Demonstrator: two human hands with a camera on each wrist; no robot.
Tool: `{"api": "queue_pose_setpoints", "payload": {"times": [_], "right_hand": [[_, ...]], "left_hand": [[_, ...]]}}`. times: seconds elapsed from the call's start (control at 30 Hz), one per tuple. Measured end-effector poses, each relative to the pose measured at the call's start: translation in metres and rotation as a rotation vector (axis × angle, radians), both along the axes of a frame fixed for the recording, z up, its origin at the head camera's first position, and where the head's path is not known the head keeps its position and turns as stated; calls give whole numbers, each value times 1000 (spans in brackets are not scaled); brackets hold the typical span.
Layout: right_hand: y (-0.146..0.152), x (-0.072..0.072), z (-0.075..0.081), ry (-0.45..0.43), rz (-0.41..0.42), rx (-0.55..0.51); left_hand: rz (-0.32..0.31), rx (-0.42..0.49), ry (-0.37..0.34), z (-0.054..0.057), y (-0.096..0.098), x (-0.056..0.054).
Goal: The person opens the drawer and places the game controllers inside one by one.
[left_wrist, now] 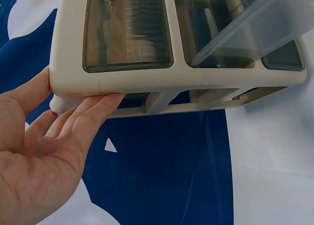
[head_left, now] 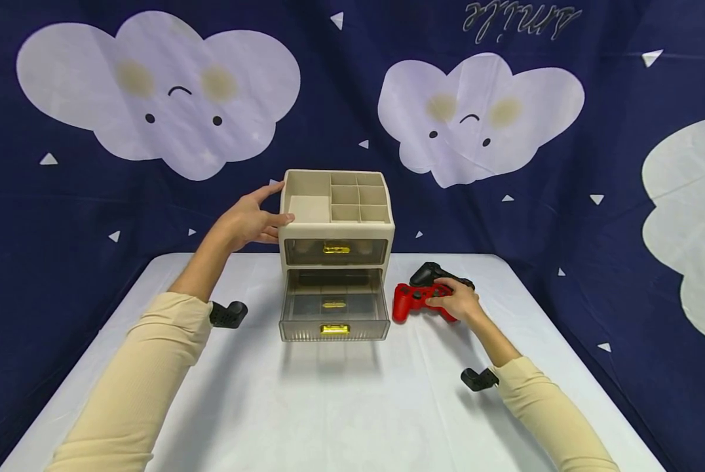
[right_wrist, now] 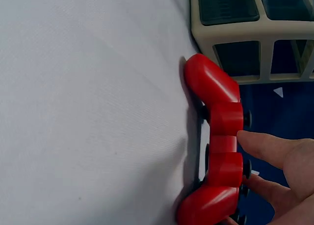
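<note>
A cream desktop organizer (head_left: pixel 337 226) with smoky clear drawers and gold handles stands at the table's back. Its middle drawer (head_left: pixel 364 330) is pulled out. Against the organizer's upper left side, my left hand (head_left: pixel 248 219) presses mostly straight fingers, its thumb by the top rim. In the left wrist view the fingers (left_wrist: pixel 93 110) lie along the side wall. My right hand (head_left: pixel 455 298) pinches a red game controller (head_left: pixel 404 301) right of the organizer. In the right wrist view the thumb touches the middle of the controller (right_wrist: pixel 223 119); other fingers are partly hidden behind it.
A black game controller (head_left: pixel 426 274) lies just behind the red one, partly covered. The organizer's top tray (head_left: pixel 309 208) has several compartments. A white-covered table (head_left: pixel 335 419) extends in front, and a dark blue cloth (head_left: pixel 341 78) with clouds hangs behind.
</note>
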State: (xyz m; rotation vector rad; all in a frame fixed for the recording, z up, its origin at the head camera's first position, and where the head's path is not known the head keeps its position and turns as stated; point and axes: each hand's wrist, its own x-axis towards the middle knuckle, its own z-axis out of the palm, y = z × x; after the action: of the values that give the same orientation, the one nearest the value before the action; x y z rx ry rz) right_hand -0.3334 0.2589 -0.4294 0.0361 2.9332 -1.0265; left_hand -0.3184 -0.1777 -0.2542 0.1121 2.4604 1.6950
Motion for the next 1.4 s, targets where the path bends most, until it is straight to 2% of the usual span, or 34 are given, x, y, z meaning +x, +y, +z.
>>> {"api": "queue_pose_setpoints", "payload": {"times": [0.27, 0.63, 0.93, 1.4], "right_hand": [[-6, 1, -5, 38, 18, 44], [-6, 3, -7, 19, 6, 57], [-3, 4, -4, 53, 56, 84], [0, 13, -4, 25, 89, 135]], "left_hand": [[3, -6, -1, 1, -1, 1], [1, 3, 0, 0, -1, -1], [2, 9, -3, 1, -1, 1], [-5, 10, -7, 1, 1, 1]]}}
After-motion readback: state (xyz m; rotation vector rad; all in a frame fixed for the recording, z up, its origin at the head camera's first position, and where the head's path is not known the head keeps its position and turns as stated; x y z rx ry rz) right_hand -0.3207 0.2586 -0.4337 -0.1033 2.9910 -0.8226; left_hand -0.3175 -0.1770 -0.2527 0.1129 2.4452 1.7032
